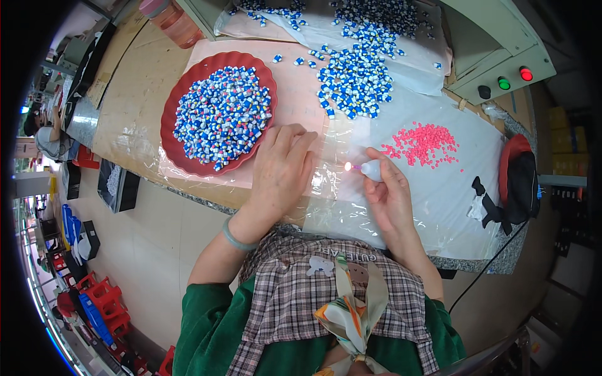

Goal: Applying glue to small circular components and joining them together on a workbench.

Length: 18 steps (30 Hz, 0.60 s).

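My right hand (390,191) grips a small white rounded squeeze bottle (371,170) with a purple tip pointing left. A bright glint or glow shows at that tip. Beside the right rim of a red scalloped plate (168,145), my left hand (285,161) has its fingers bent and drawn together; anything they pinch is hidden. Small blue-and-white pieces (219,116) are heaped on the plate, some with pink or yellow spots. More blue-and-white pieces (356,81) lie in a pile beyond my hands. Loose tiny pink pieces (426,144) are spread to the right.
A pale metal housing (501,69) with red, green and black buttons stands at far right. Further blue-and-white pieces reach under it on white sheeting. A pink jar (172,24) is at the back left. A dark bag (522,178) and black strap (490,207) lie right.
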Each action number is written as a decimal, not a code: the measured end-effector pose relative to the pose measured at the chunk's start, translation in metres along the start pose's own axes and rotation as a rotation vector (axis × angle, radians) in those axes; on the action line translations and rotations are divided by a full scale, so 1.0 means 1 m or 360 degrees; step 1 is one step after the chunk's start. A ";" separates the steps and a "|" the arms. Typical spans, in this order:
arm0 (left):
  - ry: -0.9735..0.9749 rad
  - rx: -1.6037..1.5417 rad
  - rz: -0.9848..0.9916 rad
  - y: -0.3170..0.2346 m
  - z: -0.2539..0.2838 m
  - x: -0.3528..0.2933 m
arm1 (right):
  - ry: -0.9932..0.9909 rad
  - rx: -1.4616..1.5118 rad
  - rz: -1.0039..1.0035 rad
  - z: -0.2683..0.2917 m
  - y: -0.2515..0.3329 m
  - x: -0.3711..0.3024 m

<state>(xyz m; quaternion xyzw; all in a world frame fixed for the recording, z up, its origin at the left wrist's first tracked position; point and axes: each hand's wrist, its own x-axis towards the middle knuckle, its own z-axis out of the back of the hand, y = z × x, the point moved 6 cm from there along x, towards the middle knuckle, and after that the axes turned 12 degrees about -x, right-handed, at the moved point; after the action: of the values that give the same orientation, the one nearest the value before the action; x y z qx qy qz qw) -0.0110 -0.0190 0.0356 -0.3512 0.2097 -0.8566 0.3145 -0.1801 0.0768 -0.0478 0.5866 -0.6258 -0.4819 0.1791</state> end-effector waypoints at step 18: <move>0.0146 0.0061 -0.0150 0.022 -0.047 0.047 | -0.0062 0.0039 -0.0044 0.002 0.001 0.001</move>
<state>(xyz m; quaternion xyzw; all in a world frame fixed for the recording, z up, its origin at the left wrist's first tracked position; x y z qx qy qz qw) -0.0625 -0.0605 0.0137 -0.3149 0.1906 -0.8896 0.2705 -0.1830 0.0762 -0.0483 0.5878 -0.6269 -0.4880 0.1529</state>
